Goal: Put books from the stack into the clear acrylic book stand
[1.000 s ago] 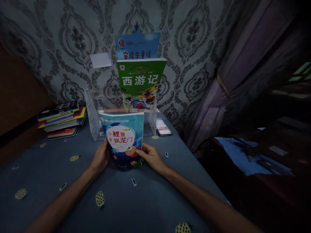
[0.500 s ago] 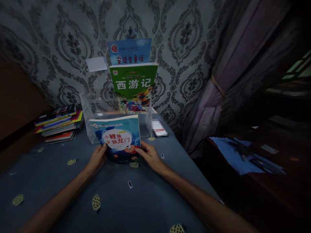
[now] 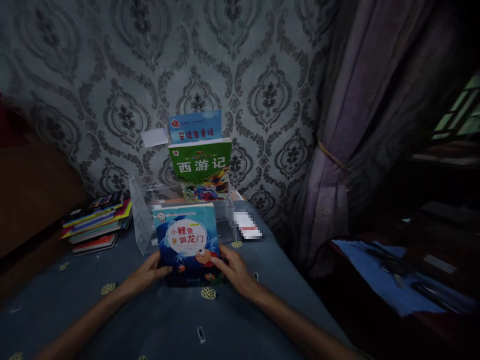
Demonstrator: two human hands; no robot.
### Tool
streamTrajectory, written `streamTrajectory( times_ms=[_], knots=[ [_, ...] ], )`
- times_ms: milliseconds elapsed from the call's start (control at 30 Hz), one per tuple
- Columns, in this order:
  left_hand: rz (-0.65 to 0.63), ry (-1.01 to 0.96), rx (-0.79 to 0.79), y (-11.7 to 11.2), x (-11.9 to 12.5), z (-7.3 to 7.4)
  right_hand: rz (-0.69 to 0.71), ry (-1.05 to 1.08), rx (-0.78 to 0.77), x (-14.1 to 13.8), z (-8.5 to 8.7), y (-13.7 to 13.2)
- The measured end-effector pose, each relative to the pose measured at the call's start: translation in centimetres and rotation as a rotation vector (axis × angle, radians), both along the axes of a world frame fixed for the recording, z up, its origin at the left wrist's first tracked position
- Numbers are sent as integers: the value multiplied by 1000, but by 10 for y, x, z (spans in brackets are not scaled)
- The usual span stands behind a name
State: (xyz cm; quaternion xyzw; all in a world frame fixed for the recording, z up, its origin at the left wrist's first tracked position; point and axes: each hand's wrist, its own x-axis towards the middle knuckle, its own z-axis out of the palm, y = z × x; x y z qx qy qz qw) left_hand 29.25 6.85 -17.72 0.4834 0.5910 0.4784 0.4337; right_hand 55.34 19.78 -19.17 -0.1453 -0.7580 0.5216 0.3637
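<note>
Between my two hands is a blue picture book [image 3: 189, 245] with a white oval and an orange fish on its cover, tilted up to face me. My left hand [image 3: 152, 272] grips its lower left edge, thumb on the cover. At the lower right edge my right hand [image 3: 234, 267] grips it too, thumb in front. Right behind the book stands a clear plastic rack [image 3: 140, 220]. In the rack's rear tiers a green book [image 3: 202, 167] stands in front of a light blue book [image 3: 197, 125]. The book in my hands hides part of the rack's front.
A stack of books [image 3: 99, 222] lies left of the rack. A pixelated white item [image 3: 247, 225] lies to its right. The table [image 3: 168, 325] has a dark blue patterned cloth. A tied curtain [image 3: 326, 200] hangs at right, above a blue cloth [image 3: 378, 270] with dark tools.
My view has tilted up, so the scene sits lower. The book in my hands now stands straighter to my view, and my left hand has slid lower along its edge.
</note>
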Motion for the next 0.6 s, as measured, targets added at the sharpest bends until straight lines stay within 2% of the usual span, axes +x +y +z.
streamTrajectory(
  times_ms=[133,300,600],
  knots=[
    [27,27,-33,0,0,-2,40,-18,-46,3,2,-4],
    [6,144,-60,-2,2,3,23,-47,-87,2,0,-5],
    [72,77,110,4,14,7,-31,-31,-69,2,-1,-4]
  ],
)
